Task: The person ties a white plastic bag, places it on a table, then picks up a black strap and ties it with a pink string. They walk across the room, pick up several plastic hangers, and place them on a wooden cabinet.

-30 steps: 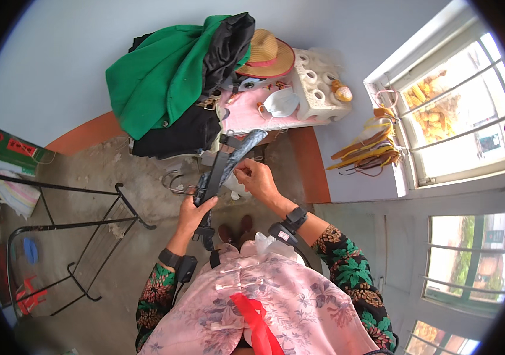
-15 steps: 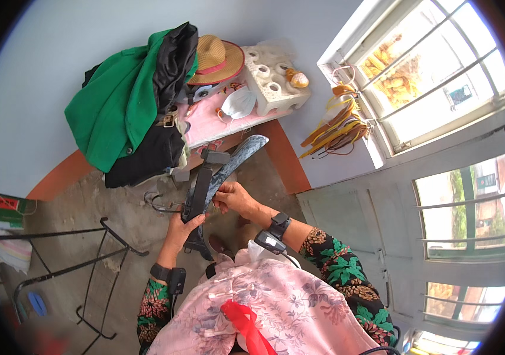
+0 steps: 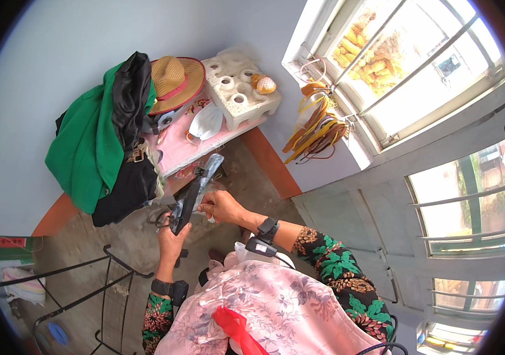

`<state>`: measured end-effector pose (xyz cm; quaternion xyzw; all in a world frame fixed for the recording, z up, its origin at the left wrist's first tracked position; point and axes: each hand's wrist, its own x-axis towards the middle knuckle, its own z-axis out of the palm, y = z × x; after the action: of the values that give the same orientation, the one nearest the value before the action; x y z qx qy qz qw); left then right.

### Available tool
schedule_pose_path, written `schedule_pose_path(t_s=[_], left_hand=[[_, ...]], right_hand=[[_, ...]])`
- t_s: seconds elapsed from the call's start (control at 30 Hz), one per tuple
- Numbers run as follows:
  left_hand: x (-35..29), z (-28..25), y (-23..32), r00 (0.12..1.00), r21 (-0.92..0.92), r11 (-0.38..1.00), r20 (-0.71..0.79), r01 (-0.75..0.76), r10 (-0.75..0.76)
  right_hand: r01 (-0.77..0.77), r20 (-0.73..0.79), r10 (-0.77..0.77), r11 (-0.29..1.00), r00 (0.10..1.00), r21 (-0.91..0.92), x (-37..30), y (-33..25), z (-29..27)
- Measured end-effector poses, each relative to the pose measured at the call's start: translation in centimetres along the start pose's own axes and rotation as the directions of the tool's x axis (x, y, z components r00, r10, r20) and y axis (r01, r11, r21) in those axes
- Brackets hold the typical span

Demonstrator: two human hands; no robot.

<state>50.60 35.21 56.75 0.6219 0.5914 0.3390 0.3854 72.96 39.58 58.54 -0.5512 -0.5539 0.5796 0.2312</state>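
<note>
My left hand [image 3: 172,241] is closed round the lower end of a long, narrow black bar with a mottled grey-blue strip [image 3: 208,169] along it. The strip's rounded end points up and away, toward the pink-covered table [image 3: 177,152]. Just right of the bar, my right hand [image 3: 226,207] has its fingers pinched together. A small pale bit shows under its fingertips, too small to name. Both wrists wear black bands with small black devices. A pink floral apron [image 3: 264,299] with a red ribbon covers my lap.
On the table are a straw hat [image 3: 175,78], a white mask [image 3: 206,122] and a pale block with round holes [image 3: 238,99]. A green garment [image 3: 84,136] is heaped at its left. A black metal frame [image 3: 110,290] stands at left. Barred windows [image 3: 418,65] and a door [image 3: 347,225] are on the right.
The long bar has tilted and looks shorter, its far end lower in view. My left hand still grips it, and my right hand stays pinched beside it. The view has shifted, moving the table leftward.
</note>
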Motion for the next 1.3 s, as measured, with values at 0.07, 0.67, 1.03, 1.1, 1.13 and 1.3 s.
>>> schedule_pose_path(t_s=[0.07,0.67,1.03,1.1,1.13,1.3], left_hand=[[1.3,0.9,0.5,0.99,0.05,0.989,0.038,0.136,-0.138],[6.8,7.6,2.9,0.975,-0.197,0.968,0.188,0.153,-0.115],[6.3,7.3,-0.8,0.946,-0.266,0.913,0.181,0.31,-0.268],[6.3,7.2,-0.6,0.95,-0.253,0.92,0.172,0.3,-0.262],[6.2,7.1,-0.5,0.953,-0.237,0.929,0.174,0.284,-0.247],[5.9,6.5,-0.4,0.967,-0.182,0.957,0.156,0.228,-0.201]], right_hand=[[0.001,0.018,-0.001,1.0,1.0,0.005,0.0,0.0,-1.5],[0.201,-0.462,-0.161,0.979,0.872,0.038,-7.4,-0.5,-27.4],[-0.38,-0.684,-0.485,0.584,0.545,-0.717,-11.2,6.3,-44.8],[-0.405,-0.559,-0.569,0.385,0.603,-0.829,-10.4,7.9,-44.6],[-0.437,-0.569,-0.566,0.366,0.597,-0.822,-10.1,8.3,-44.4],[-0.421,-0.526,-0.666,0.333,0.529,-0.844,-8.9,7.5,-43.4]])
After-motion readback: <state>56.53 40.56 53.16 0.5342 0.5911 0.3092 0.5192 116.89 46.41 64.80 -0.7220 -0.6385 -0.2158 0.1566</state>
